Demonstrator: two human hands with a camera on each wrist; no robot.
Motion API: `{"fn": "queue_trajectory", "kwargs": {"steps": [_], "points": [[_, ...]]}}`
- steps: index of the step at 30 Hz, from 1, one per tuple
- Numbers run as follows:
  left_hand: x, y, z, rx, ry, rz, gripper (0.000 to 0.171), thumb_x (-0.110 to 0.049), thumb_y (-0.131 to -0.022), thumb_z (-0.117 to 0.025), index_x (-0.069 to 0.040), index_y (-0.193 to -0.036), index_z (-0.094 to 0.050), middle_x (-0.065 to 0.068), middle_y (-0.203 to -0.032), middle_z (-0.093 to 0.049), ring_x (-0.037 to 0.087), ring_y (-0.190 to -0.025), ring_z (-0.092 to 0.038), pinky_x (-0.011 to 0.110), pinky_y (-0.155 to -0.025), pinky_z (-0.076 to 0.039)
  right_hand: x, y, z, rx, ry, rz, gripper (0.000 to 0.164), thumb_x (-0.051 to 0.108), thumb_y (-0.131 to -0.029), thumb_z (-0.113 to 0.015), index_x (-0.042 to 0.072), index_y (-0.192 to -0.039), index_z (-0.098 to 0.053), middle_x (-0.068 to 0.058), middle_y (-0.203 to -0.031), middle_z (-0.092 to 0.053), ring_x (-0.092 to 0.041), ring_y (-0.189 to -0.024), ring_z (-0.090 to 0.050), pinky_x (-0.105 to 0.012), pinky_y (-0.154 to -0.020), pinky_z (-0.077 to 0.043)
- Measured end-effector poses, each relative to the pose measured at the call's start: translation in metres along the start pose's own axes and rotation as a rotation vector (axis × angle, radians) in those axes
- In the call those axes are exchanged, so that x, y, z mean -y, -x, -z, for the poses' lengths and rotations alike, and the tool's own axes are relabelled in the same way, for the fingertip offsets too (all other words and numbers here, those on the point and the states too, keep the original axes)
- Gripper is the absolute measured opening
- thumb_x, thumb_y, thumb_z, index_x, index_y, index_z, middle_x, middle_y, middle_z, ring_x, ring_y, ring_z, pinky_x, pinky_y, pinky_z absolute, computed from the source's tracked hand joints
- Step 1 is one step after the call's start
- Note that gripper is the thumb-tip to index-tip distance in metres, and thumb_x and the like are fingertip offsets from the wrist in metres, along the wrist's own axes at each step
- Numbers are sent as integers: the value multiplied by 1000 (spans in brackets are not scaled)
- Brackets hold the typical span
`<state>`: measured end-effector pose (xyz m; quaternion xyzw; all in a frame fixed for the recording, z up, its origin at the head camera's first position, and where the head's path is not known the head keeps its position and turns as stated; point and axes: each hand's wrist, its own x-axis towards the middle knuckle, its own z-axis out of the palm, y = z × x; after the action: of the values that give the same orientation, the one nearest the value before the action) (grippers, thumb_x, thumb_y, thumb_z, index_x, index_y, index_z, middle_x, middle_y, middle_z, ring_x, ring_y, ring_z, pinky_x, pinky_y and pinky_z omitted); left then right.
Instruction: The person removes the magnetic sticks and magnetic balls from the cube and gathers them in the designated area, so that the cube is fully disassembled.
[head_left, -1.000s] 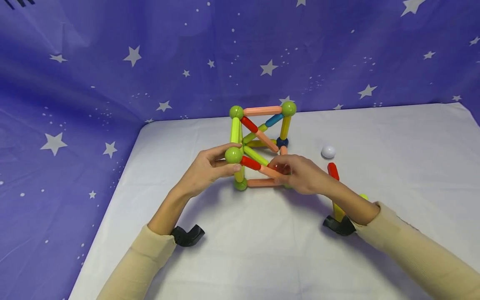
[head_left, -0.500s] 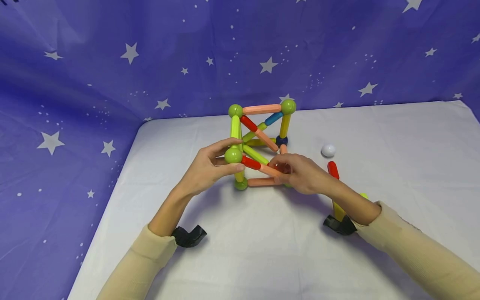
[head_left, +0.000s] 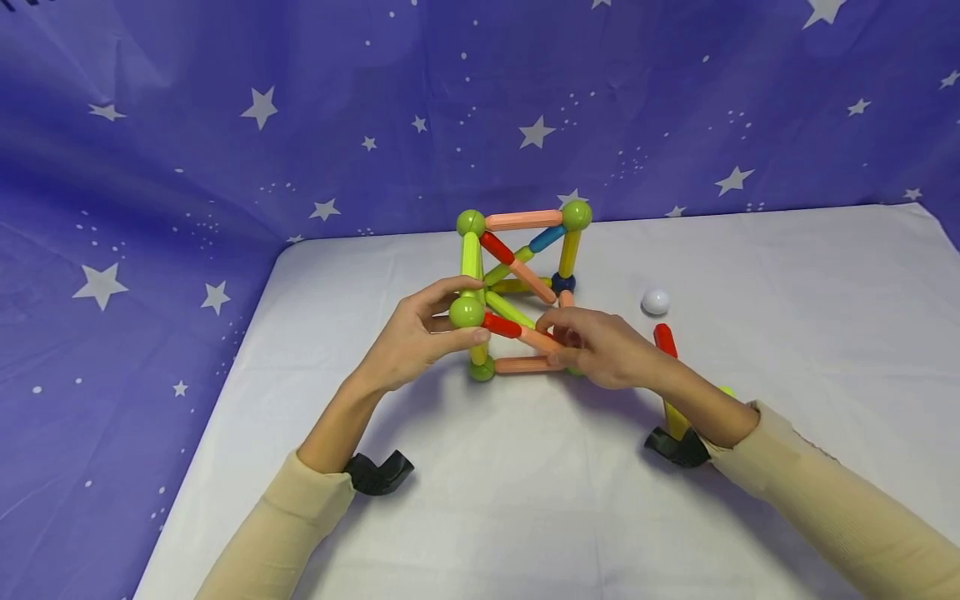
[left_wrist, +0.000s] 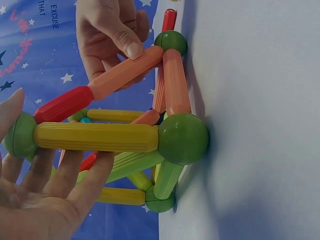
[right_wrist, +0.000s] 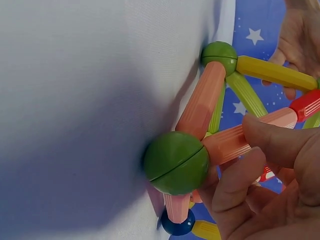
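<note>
An open frame of coloured rods and balls stands on the white cloth in the head view. My left hand (head_left: 408, 342) holds the green ball (head_left: 467, 312) at its near upper left corner, thumb below and fingers behind. From that ball a red rod (head_left: 502, 325) and an orange rod (left_wrist: 127, 72) slope in line down to the lower right green ball (right_wrist: 176, 162). My right hand (head_left: 611, 350) pinches the orange rod between thumb and fingers, close to that lower ball. A yellow rod (left_wrist: 97, 136) stands upright under the held ball. My right hand partly hides the frame's lower right corner.
A white ball (head_left: 656, 302) lies on the cloth (head_left: 510, 483) right of the frame. Near it are a red rod (head_left: 665, 341) and a yellow rod (head_left: 677, 423), partly hidden by my right forearm. A purple starred curtain (head_left: 420, 100) hangs behind.
My left thumb has shifted slightly to the right under the green ball. My right hand keeps its pinch on the orange rod, and the frame stands as before.
</note>
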<state>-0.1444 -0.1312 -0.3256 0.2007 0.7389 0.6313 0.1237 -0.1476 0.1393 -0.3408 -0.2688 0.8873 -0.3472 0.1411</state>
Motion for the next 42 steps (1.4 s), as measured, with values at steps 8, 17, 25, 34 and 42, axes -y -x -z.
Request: {"fn": "queue_trajectory", "kwargs": {"steps": [8, 17, 25, 34, 42], "points": [[0, -1, 0, 2, -5, 1, 56, -6, -87, -73, -4, -139, -52, 16, -128, -57, 29, -106, -66, 39, -84, -57, -1, 2, 1, -32, 13, 19, 25, 6, -88, -73, 17, -109, -63, 2, -86, -59, -21, -78, -54, -36, -66, -46], [0, 0, -1, -3, 12, 5, 54, -7, -88, -73, -9, -138, -54, 18, -129, -57, 29, -106, -66, 39, -85, -57, -2, 3, 1, -49, 26, 48, 27, 5, -88, -72, 17, -111, -63, 2, -86, -58, -20, -79, -54, -36, -67, -46], [1, 0, -2, -1, 13, -8, 54, -6, -89, -73, -7, -139, -53, 14, -128, -58, 29, -105, -66, 38, -84, -57, -4, 5, 1, -57, 28, 68, 27, 5, -89, -72, 17, -110, -62, 3, -85, -57, -19, -79, -53, -36, -67, -46], [0, 0, -2, -8, -21, -12, 54, -10, -89, -74, -11, -138, -54, 17, -130, -57, 28, -103, -66, 38, -85, -57, -7, 6, 0, -75, 17, 71, 31, 3, -90, -70, 17, -117, -63, 2, -88, -57, -19, -85, -55, -37, -74, -48], [1, 0, -2, -17, -35, -19, 53, -9, -89, -73, -10, -139, -54, 12, -129, -58, 28, -104, -66, 37, -86, -57, -9, 7, 0, -72, 16, 65, 35, 7, -91, -71, 16, -123, -62, 1, -90, -58, -20, -85, -56, -37, -72, -49]]}}
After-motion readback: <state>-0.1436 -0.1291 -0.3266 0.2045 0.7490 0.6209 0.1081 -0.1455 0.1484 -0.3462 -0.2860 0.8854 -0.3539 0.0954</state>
